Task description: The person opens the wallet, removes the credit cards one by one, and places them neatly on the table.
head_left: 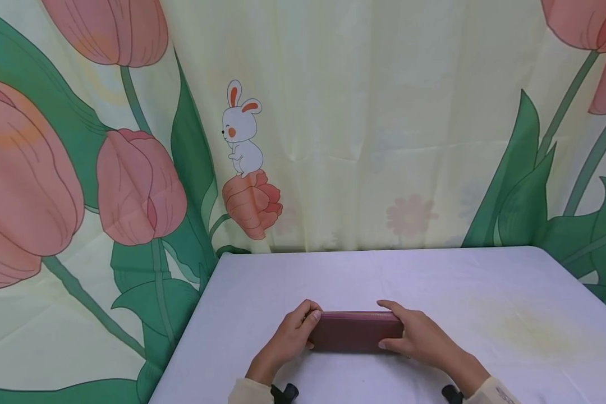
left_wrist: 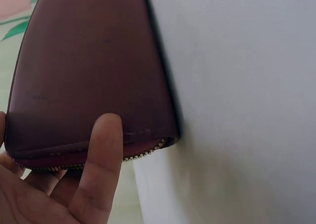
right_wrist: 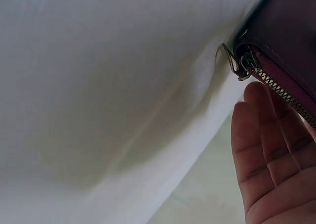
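Observation:
A burgundy zip-around wallet [head_left: 356, 333] stands on its long edge on the white-covered table. My left hand [head_left: 295, 331] holds its left end; in the left wrist view the thumb [left_wrist: 104, 150] lies on the near face and other fingers are behind. At the opposite end my right hand [head_left: 424, 339] grips the wallet, thumb on the near face, index finger raised at the top corner. The right wrist view shows the brass zipper [right_wrist: 286, 95] along that end, with the zipper pull [right_wrist: 228, 58] hanging at the bottom corner beside the right fingers [right_wrist: 266, 130].
The white cloth [head_left: 262, 280] covers the tabletop, with a faint yellowish patch [head_left: 535, 331] on the right. Behind the table hangs a curtain [head_left: 333, 112] printed with tulips and a rabbit. Dark straps [head_left: 284, 394] sit at both wrists.

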`<control>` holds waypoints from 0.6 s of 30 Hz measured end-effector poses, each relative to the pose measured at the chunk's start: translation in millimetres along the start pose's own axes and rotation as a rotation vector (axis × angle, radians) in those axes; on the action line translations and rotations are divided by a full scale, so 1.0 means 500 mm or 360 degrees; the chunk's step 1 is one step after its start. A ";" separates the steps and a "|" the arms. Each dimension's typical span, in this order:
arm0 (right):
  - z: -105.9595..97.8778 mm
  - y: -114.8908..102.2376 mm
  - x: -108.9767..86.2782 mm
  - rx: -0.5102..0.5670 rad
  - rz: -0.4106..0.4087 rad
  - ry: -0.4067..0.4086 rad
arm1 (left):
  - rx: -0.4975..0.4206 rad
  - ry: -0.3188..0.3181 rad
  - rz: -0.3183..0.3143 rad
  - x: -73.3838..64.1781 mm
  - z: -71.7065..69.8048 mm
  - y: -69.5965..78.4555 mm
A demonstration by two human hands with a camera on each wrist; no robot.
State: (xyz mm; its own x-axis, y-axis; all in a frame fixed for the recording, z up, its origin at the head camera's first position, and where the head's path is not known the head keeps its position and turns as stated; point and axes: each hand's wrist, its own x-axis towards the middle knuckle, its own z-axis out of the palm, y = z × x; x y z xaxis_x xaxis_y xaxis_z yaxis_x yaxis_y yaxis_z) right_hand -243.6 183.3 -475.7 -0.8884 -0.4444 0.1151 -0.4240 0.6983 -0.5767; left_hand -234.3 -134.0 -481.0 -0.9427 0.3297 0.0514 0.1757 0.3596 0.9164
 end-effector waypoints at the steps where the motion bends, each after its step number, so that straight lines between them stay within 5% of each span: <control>1: 0.001 0.001 -0.002 0.0011 -0.0002 0.0007 | 0.0002 0.0006 0.0000 0.000 0.000 -0.001; 12: 0.013 0.012 -0.013 0.0009 0.0075 0.0044 | 0.0071 0.0053 0.0003 -0.004 0.008 -0.005; 18: 0.016 0.018 -0.016 0.0063 0.0131 -0.0078 | 0.0076 0.0047 0.0003 -0.004 0.015 -0.013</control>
State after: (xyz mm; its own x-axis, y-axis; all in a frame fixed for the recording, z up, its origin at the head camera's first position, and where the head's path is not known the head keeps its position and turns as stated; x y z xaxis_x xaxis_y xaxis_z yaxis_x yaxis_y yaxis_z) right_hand -239.3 188.8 -488.2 -0.9099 -0.4139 0.0269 -0.3418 0.7114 -0.6141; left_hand -231.7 -130.5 -490.1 -0.9502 0.3045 0.0658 0.1904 0.4004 0.8963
